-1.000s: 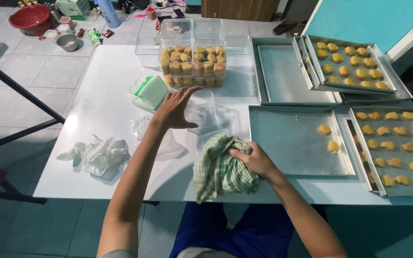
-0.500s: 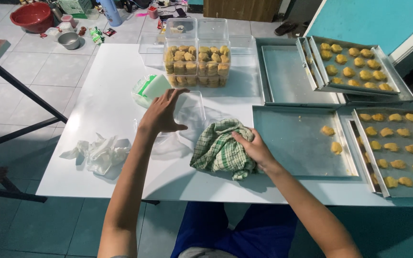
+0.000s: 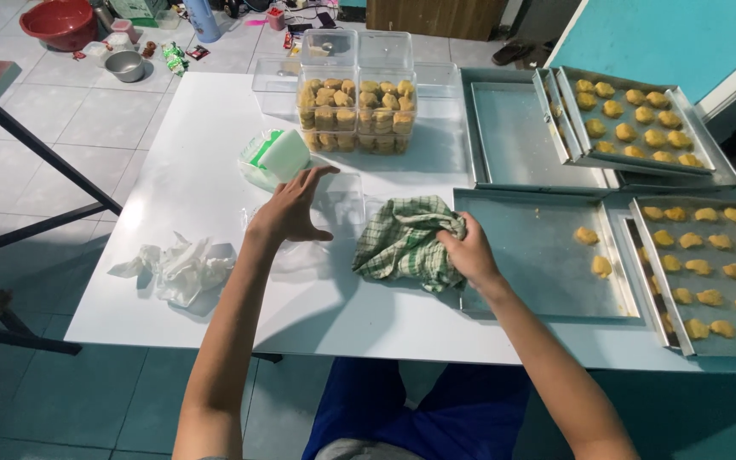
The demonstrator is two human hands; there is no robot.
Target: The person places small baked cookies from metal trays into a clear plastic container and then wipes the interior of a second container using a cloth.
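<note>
My right hand grips a green checked cloth that lies bunched on the white table, against the left edge of a metal tray. My left hand hovers with fingers spread over a clear plastic container and a clear lid, just in front of a green and white packet. Whether the palm touches the lid I cannot tell.
Clear tubs filled with cookies stand at the back. Trays with rows of cookies sit on the right, with an empty tray beside them. Crumpled white plastic lies at the left. A red basin sits on the floor.
My right hand has carried the cloth up and right, onto the table by the tray. My left hand has stayed over the clear container and lid.
</note>
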